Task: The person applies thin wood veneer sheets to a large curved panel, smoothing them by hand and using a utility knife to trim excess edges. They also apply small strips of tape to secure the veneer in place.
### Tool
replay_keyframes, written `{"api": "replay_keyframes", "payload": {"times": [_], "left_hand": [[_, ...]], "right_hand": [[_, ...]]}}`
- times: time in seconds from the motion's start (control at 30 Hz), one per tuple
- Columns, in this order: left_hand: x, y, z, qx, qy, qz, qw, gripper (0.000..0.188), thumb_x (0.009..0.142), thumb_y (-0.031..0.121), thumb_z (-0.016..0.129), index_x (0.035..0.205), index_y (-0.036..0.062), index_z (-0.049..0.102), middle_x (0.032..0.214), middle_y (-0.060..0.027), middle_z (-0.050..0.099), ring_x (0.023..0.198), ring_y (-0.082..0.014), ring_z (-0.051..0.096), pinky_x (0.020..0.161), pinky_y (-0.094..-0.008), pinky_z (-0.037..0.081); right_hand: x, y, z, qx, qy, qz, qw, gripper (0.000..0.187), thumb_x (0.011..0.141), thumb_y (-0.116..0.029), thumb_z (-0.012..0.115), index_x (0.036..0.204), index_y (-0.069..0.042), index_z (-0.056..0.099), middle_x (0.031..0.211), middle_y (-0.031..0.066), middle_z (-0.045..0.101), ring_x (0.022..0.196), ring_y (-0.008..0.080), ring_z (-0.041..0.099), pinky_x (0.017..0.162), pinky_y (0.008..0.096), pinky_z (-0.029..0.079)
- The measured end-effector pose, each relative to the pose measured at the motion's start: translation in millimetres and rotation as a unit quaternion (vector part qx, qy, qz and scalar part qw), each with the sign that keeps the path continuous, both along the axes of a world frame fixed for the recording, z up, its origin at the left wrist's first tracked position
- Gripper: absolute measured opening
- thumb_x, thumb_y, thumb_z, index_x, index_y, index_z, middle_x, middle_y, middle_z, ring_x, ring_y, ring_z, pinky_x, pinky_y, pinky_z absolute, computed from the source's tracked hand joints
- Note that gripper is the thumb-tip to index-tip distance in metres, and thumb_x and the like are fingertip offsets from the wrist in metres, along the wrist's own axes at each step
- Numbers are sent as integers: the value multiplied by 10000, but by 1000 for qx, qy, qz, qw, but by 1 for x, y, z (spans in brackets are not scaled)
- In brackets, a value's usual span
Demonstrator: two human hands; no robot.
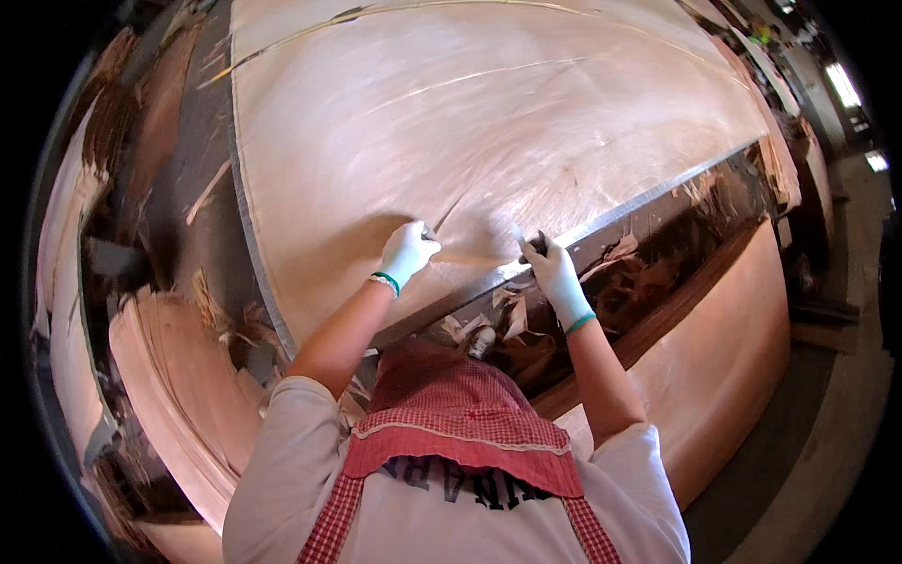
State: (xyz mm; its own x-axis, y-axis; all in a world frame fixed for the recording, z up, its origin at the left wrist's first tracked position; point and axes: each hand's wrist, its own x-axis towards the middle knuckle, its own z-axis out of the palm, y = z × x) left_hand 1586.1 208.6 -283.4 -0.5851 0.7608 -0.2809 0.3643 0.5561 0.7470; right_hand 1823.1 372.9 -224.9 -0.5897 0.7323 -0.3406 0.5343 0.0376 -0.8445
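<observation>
A person's left hand (407, 254), in a white glove with its fingers curled in, is over a large pale wood sheet (376, 132) spread flat in front of the person, beside a dark slit (457, 204). The gloved right hand (556, 277) is at the sheet's near edge, fingers drawn narrow; whether either hand grips anything cannot be told. Torn wood scraps (516, 318) lie below that edge, near the red checked cloth (451, 395) the person wears.

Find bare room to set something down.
Free: broad, pale wood veneer sheet, middle, beyond white-gloved left hand and white-gloved right hand, reaching its left edge. Crowded: torn brownish veneer scraps beside the sheet's near edge.
</observation>
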Motion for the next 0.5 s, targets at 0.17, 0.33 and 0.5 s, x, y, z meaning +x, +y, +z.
{"api": "replay_keyframes", "payload": {"times": [0.17, 0.33, 0.5], "left_hand": [[3, -7, -6, -28, -31, 55, 998, 228, 738, 245, 700, 893, 79, 687, 872, -144, 711, 846, -316, 682, 753, -427, 523], [18, 19, 27, -70, 34, 0, 997, 314, 767, 247, 700, 1029, 83, 642, 988, -149, 695, 924, -325, 659, 789, -447, 511], [17, 34, 35, 9, 323, -51, 945, 442, 835, 240, 669, 1227, 73, 551, 1265, -135, 604, 1168, -320, 572, 976, -429, 459]], "right_hand": [[-74, 14, -25, -33, 27, 75, 996, 341, 898, -295, 681, 941, 43, 665, 720, 79, 644, 615, 121, 561, 563, 319, 476], [-130, 44, -90, 90, -41, 48, 994, 461, 843, -425, 738, 798, 31, 689, 606, 63, 609, 550, 165, 573, 523, 326, 458], [-155, 25, -55, 170, -169, 130, 962, 551, 831, -505, 654, 945, 30, 713, 847, 253, 691, 817, 398, 685, 749, 457, 532]]}}
